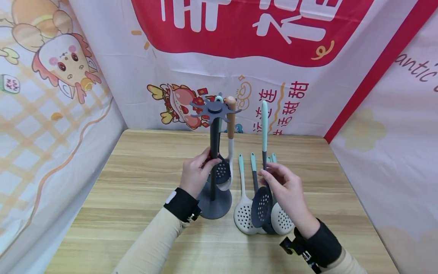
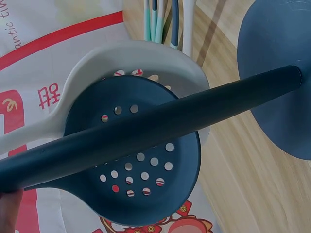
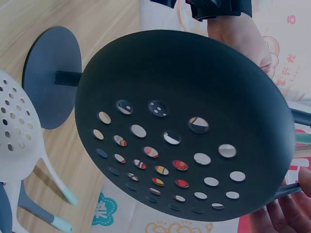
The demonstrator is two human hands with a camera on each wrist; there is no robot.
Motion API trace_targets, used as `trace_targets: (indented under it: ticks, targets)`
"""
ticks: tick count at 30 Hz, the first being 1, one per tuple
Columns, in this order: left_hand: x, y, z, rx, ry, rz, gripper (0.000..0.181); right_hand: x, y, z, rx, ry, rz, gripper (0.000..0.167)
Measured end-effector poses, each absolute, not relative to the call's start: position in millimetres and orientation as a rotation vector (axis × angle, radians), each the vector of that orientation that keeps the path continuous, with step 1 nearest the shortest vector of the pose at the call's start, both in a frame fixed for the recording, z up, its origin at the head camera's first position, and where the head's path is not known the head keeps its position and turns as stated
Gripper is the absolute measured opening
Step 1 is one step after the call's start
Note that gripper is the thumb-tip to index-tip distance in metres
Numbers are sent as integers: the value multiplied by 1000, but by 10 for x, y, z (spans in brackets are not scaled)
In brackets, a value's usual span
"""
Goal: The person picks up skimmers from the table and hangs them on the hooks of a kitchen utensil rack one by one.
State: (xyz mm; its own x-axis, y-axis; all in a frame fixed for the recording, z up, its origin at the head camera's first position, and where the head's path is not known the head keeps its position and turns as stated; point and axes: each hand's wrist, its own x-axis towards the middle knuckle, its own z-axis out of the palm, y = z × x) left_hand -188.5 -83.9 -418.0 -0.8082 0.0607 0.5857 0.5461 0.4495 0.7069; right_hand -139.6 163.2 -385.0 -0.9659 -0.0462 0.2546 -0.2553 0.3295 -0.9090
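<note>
In the head view, with twelve o'clock pointing away from the person, the left hand (image 1: 195, 172) is closed around the post of a dark grey utensil stand (image 1: 213, 142), which has a star-like top with hooks and a round flat base on the pale wood-grain counter (image 1: 143, 182). At about one to two o'clock of this post hang a dark perforated skimmer with mint-green handle end (image 1: 224, 172) and a pale utensil with light wooden handle (image 1: 230, 127), close beside each other. At three o'clock of the stand, the right hand (image 1: 287, 186) pinches the dark neck of a second dark perforated skimmer with mint-green handle (image 1: 261, 207); it stands almost upright, handle toward twelve and round head toward six. This head partly covers a group lying on the counter: a pale grey perforated skimmer (image 1: 244, 215) at its eight o'clock, a similar pale perforated skimmer (image 1: 282, 219) at four, and a dark utensil (image 1: 268, 226) between them, mostly hidden. A printed white and red cloth (image 1: 212, 68) hangs at twelve o'clock, behind the counter.
</note>
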Motion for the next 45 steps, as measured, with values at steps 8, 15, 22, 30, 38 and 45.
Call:
trace_targets:
  ticks: [8,15,22,30,38,45]
  targets:
    - [-1855,-842,-4169,-459,-2209,-1331,36,-1388,1582,-3796,320,-2393,1700,25]
    - [-1846,-814,-4168,-456,-2200,-1325,31,-1388,1559,-3783,338,-2391,1667,26]
    - [-1840,-783,-4172,-430,-2207,-1320,25,-1390,1545,-3780,345,-2377,1644,24]
    - [-1829,-751,-4172,-439,-2175,-1291,24,-1397,1530,-3763,364,-2368,1604,22]
    - [-1825,-743,-4178,-468,-2179,-1226,26,-1399,1517,-3742,366,-2382,1589,22]
    - [-1829,-725,-4202,-490,-2173,-1274,26,-1412,1518,-3743,384,-2381,1585,21]
